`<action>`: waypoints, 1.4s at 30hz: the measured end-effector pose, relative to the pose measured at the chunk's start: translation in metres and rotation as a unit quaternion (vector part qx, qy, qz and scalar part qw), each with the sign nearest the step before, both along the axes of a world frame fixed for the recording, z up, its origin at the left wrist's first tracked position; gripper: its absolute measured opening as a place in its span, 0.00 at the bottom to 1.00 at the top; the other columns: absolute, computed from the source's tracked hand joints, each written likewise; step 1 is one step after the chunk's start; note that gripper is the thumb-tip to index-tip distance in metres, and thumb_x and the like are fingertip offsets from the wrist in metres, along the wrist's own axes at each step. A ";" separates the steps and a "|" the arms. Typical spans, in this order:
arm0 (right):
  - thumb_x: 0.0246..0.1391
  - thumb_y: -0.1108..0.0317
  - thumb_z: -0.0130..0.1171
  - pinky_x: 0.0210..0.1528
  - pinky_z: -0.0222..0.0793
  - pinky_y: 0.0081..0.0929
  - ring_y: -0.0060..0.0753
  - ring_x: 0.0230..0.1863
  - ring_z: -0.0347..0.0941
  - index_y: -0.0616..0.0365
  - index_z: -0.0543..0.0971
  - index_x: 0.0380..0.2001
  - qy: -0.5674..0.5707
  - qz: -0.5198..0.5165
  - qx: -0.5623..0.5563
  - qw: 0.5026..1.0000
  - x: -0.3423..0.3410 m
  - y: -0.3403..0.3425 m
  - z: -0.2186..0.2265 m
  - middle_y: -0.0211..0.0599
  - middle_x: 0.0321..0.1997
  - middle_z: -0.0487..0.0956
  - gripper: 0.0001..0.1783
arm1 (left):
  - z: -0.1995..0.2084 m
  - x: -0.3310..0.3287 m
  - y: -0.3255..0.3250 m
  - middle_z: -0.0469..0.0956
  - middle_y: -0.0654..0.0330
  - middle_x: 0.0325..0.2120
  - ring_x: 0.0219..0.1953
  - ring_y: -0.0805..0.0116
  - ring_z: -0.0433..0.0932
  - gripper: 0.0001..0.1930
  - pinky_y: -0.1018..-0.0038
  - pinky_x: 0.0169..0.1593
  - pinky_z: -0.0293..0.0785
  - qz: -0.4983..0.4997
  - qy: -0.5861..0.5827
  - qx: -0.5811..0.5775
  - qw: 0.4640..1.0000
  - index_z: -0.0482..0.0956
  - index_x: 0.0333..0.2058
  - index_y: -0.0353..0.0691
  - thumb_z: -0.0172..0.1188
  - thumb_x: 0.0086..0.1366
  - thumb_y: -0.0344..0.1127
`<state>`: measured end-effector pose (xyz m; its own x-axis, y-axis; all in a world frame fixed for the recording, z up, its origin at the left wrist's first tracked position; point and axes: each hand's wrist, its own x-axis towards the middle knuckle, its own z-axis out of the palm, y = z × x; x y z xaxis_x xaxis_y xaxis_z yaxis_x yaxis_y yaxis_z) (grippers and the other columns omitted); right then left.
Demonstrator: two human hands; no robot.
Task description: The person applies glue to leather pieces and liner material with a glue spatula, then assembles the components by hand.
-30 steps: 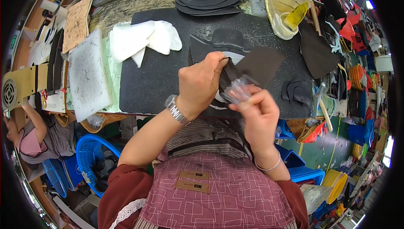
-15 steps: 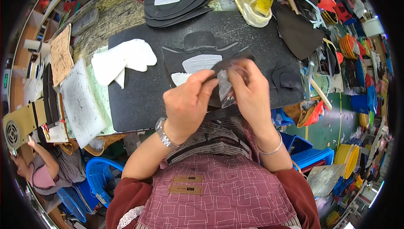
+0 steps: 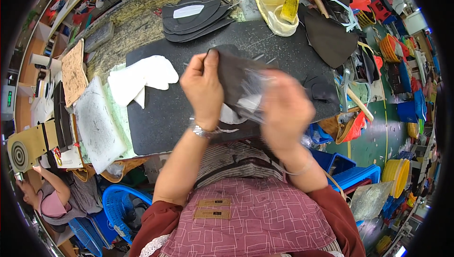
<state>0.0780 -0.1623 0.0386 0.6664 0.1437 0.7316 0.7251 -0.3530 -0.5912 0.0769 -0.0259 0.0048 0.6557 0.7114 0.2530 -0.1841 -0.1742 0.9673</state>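
Note:
My left hand [image 3: 203, 89] pinches the upper edge of a thin dark brown-black piece, leather or cloth [image 3: 231, 78], between thumb and fingers. The piece hangs above the black mat [image 3: 153, 127]. Smeared by motion, my right hand [image 3: 287, 110] grips a clear plastic film [image 3: 255, 84] that stretches off the dark piece's right side. Beneath both hands lies a black cut part with a pale patch [image 3: 231, 115], mostly hidden. White cut pieces [image 3: 142, 77] rest on the mat to the left of my hands.
Black layered parts [image 3: 194, 23] are stacked at the mat's far edge. A yellowed glue container with a yellow brush [image 3: 283, 18] stands at far right, near a hammer [image 3: 357, 101]. A blue basket [image 3: 116, 209] is below left, where another person [image 3: 61, 195] works.
My left hand has risen, holding the dark piece up and spread. My right hand has moved right and down, drawing the plastic film out from it.

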 end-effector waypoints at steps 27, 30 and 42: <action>0.63 0.45 0.31 0.67 0.45 0.47 0.45 0.67 0.49 0.57 0.51 0.64 0.672 0.374 0.502 0.394 -0.038 -0.030 0.032 0.43 0.67 0.54 0.34 | -0.004 -0.139 0.003 0.75 0.54 0.44 0.47 0.68 0.74 0.41 0.71 0.46 0.71 -0.476 0.079 -0.606 0.632 0.74 0.46 0.38 0.50 0.50 0.73; 0.63 0.46 0.30 0.68 0.40 0.50 0.46 0.69 0.44 0.55 0.49 0.65 0.632 0.389 0.587 0.322 -0.043 -0.032 0.025 0.44 0.69 0.48 0.34 | -0.013 -0.125 -0.007 0.68 0.52 0.53 0.58 0.66 0.63 0.37 0.65 0.59 0.61 -0.428 0.055 -0.751 0.499 0.66 0.54 0.38 0.48 0.59 0.65; 0.44 0.80 0.60 0.27 0.61 0.13 0.13 0.24 0.65 0.66 0.78 0.28 0.420 0.045 0.078 0.903 -0.027 -0.066 -0.010 0.24 0.22 0.73 0.05 | 0.051 -0.123 0.035 0.74 0.66 0.26 0.26 0.85 0.70 0.06 0.87 0.29 0.66 -0.155 0.266 -0.088 0.947 0.73 0.36 0.32 0.56 0.60 0.26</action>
